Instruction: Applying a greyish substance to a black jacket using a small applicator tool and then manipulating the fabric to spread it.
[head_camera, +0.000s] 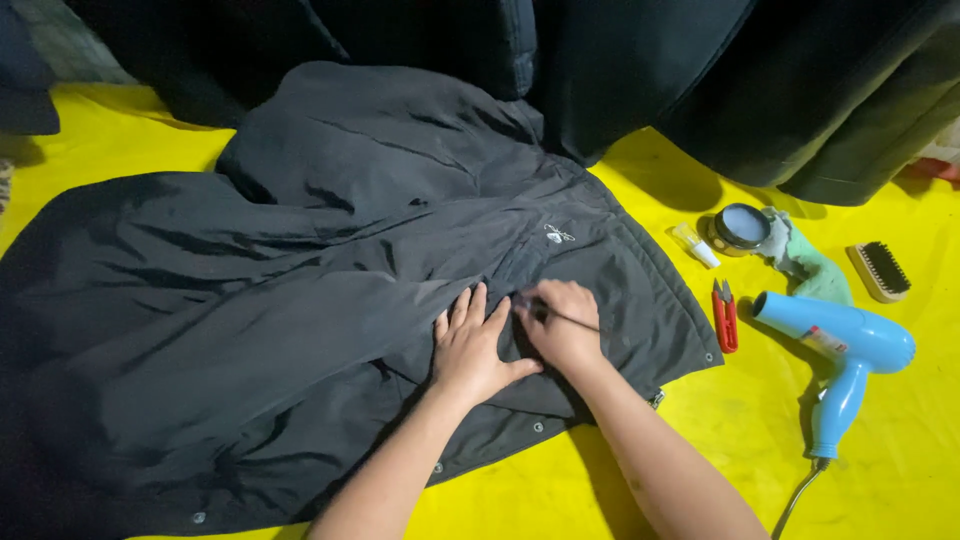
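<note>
A dark grey jacket (300, 300) lies spread flat on a yellow table (740, 430). My left hand (472, 345) presses flat on the jacket's front panel, fingers apart. My right hand (562, 322) sits just to its right, fingers closed on a thin stick-like tool (572, 320) whose tip touches the fabric near the left hand's fingertips. A small white embroidered mark (558, 235) shows on the jacket above the hands.
To the right lie red thread snips (725, 315), a blue hair dryer (845, 355) with its cord, a round tin (741, 227), a small tube (695, 245), a green cloth (810, 262) and a wooden brush (879, 270). More dark garments (700, 80) pile along the far edge.
</note>
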